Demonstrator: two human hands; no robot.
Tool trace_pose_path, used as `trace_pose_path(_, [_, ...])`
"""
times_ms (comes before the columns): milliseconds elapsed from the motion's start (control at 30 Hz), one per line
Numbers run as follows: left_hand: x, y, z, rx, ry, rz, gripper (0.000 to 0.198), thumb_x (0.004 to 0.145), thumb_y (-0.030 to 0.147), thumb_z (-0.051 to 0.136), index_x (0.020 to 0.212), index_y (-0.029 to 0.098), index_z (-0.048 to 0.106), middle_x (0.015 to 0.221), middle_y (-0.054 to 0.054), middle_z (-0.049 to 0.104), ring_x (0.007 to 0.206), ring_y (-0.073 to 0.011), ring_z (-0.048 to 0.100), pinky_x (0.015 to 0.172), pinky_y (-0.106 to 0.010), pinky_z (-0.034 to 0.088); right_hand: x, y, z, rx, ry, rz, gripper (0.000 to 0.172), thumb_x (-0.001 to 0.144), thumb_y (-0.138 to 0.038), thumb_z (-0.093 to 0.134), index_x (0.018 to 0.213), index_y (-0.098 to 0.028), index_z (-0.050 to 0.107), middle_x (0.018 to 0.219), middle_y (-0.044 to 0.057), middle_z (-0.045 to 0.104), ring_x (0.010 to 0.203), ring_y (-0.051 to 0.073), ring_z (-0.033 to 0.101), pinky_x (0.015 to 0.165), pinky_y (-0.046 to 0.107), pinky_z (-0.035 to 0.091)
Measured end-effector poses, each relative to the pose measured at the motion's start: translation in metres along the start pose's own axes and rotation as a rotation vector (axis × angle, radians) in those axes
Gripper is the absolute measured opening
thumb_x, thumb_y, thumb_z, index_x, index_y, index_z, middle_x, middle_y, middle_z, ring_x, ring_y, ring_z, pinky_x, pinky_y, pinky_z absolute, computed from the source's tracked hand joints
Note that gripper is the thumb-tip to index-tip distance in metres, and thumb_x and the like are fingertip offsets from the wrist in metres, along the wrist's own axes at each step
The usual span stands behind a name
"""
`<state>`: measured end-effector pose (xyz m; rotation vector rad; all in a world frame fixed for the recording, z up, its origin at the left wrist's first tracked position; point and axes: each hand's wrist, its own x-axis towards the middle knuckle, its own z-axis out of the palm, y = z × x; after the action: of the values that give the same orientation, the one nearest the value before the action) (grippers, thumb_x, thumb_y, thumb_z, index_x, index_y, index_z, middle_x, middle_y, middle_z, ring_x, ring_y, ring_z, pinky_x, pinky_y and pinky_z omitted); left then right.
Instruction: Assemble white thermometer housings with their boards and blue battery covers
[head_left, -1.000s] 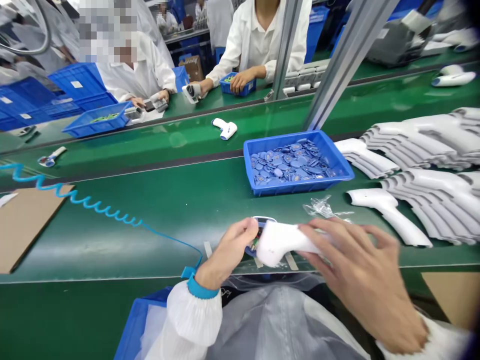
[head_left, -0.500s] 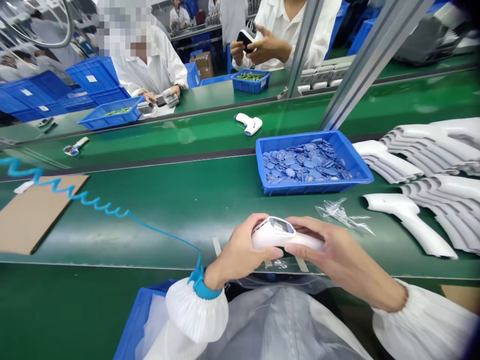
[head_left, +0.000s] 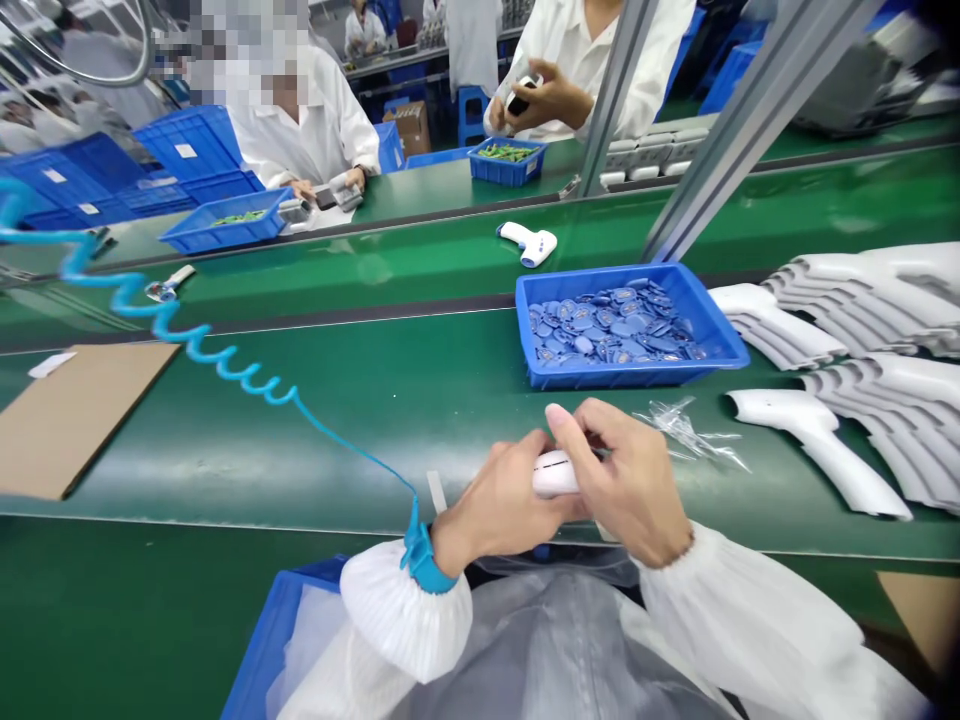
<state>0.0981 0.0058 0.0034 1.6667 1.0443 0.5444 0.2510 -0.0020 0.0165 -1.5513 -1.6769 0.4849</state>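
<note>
Both my hands are closed around a white infrared thermometer [head_left: 555,474] held above the front edge of the green bench. My left hand [head_left: 504,500] wraps it from the left, and a blue wrist strap [head_left: 429,562] with a coiled cord sits on that wrist. My right hand [head_left: 630,480] grips it from the right and above, its thumb raised over the casing. Fingers cover most of the thermometer, and its screen is hidden. Just beyond the hands stands a blue bin [head_left: 634,375] of small blue oval parts. Clear plastic scraps [head_left: 690,432] lie right of my right hand.
White gun-shaped shells [head_left: 825,440] are stacked along the right. On the belt behind the bin lies another thermometer [head_left: 528,243]. A cardboard sheet [head_left: 82,415] rests at left. The coiled blue cord [head_left: 217,355] crosses the left side. A metal post [head_left: 720,130] rises behind the bin; co-workers sit opposite.
The held thermometer has turned, so its screen no longer shows. My right hand has moved left and closed over it. The thermometer on the belt has shifted right.
</note>
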Motion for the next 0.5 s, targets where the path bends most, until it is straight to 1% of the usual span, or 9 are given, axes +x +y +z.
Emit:
trace_pose_path(33, [0.001, 0.000, 0.002, 0.031, -0.027, 0.034, 0.024, 0.085, 0.033, 0.070, 0.105, 0.020, 0.066, 0.090, -0.004, 0.073, 0.071, -0.0185, 0.062, 0.058, -0.028, 0.040, 0.002, -0.003, 0.006, -0.069, 0.030, -0.055, 0.052, 0.098, -0.050, 0.054, 0.057, -0.021, 0.043, 0.055, -0.004, 0.045, 0.051, 0.010, 0.042, 0.054, 0.029, 0.034])
trace_pose_path(100, [0.002, -0.002, 0.008, 0.152, -0.038, 0.100, 0.016, 0.085, 0.026, 0.062, 0.097, 0.017, 0.068, 0.078, -0.006, 0.071, 0.063, -0.0192, 0.060, 0.054, -0.030, 0.037, 0.004, -0.007, 0.014, -0.188, 0.049, -0.164, 0.051, 0.100, -0.045, 0.052, 0.056, -0.020, 0.042, 0.055, -0.003, 0.045, 0.052, 0.010, 0.042, 0.054, 0.030, 0.030])
trace_pose_path(167, [0.003, -0.005, 0.014, 0.310, 0.031, 0.137, 0.022, 0.081, 0.023, 0.059, 0.099, 0.014, 0.068, 0.074, -0.009, 0.070, 0.059, -0.0216, 0.060, 0.053, -0.033, 0.035, 0.007, -0.006, 0.018, -0.255, 0.099, -0.274, 0.052, 0.101, -0.037, 0.051, 0.053, -0.020, 0.041, 0.053, -0.002, 0.044, 0.051, 0.010, 0.041, 0.053, 0.031, 0.028])
trace_pose_path(233, [0.004, -0.008, 0.018, 0.432, 0.118, 0.135, 0.034, 0.080, 0.025, 0.060, 0.111, 0.011, 0.066, 0.077, -0.012, 0.071, 0.059, -0.0252, 0.062, 0.054, -0.035, 0.037, 0.009, -0.005, 0.018, -0.262, 0.166, -0.337, 0.053, 0.101, -0.029, 0.050, 0.050, -0.020, 0.038, 0.050, -0.002, 0.041, 0.048, 0.009, 0.039, 0.051, 0.030, 0.027])
trace_pose_path(267, [0.005, -0.009, 0.018, 0.447, 0.132, 0.135, 0.038, 0.081, 0.027, 0.061, 0.115, 0.011, 0.065, 0.078, -0.013, 0.072, 0.060, -0.0261, 0.063, 0.055, -0.035, 0.038, 0.009, -0.004, 0.017, -0.256, 0.201, -0.349, 0.053, 0.100, -0.027, 0.050, 0.050, -0.020, 0.037, 0.049, -0.003, 0.039, 0.047, 0.009, 0.038, 0.051, 0.030, 0.026])
trace_pose_path(333, [0.006, -0.009, 0.018, 0.397, 0.091, 0.148, 0.036, 0.083, 0.027, 0.061, 0.116, 0.014, 0.065, 0.079, -0.011, 0.072, 0.060, -0.0250, 0.064, 0.055, -0.033, 0.040, 0.009, -0.003, 0.016, -0.255, 0.249, -0.357, 0.053, 0.099, -0.025, 0.052, 0.049, -0.021, 0.036, 0.048, -0.003, 0.038, 0.046, 0.009, 0.036, 0.050, 0.030, 0.026])
trace_pose_path(400, [0.007, -0.007, 0.017, 0.342, 0.009, 0.176, 0.029, 0.083, 0.023, 0.059, 0.110, 0.015, 0.067, 0.078, -0.009, 0.072, 0.060, -0.0233, 0.065, 0.056, -0.032, 0.042, 0.008, -0.004, 0.016, -0.266, 0.252, -0.381, 0.052, 0.098, -0.023, 0.053, 0.049, -0.021, 0.036, 0.047, -0.003, 0.039, 0.046, 0.010, 0.037, 0.050, 0.031, 0.026])
trace_pose_path(433, [0.007, -0.005, 0.017, 0.355, -0.007, 0.179, 0.028, 0.082, 0.020, 0.060, 0.107, 0.014, 0.068, 0.078, -0.010, 0.073, 0.062, -0.0243, 0.066, 0.057, -0.032, 0.044, 0.008, -0.004, 0.017, -0.272, 0.241, -0.399, 0.051, 0.097, -0.022, 0.054, 0.049, -0.022, 0.036, 0.048, -0.003, 0.039, 0.046, 0.010, 0.037, 0.049, 0.031, 0.025])
trace_pose_path(500, [0.009, -0.002, 0.017, 0.448, 0.017, 0.152, 0.029, 0.079, 0.018, 0.061, 0.106, 0.011, 0.069, 0.079, -0.013, 0.073, 0.067, -0.0294, 0.068, 0.061, -0.036, 0.046, 0.010, -0.003, 0.018, -0.252, 0.242, -0.423, 0.050, 0.096, -0.019, 0.053, 0.049, -0.023, 0.035, 0.048, -0.003, 0.039, 0.046, 0.010, 0.035, 0.049, 0.032, 0.024])
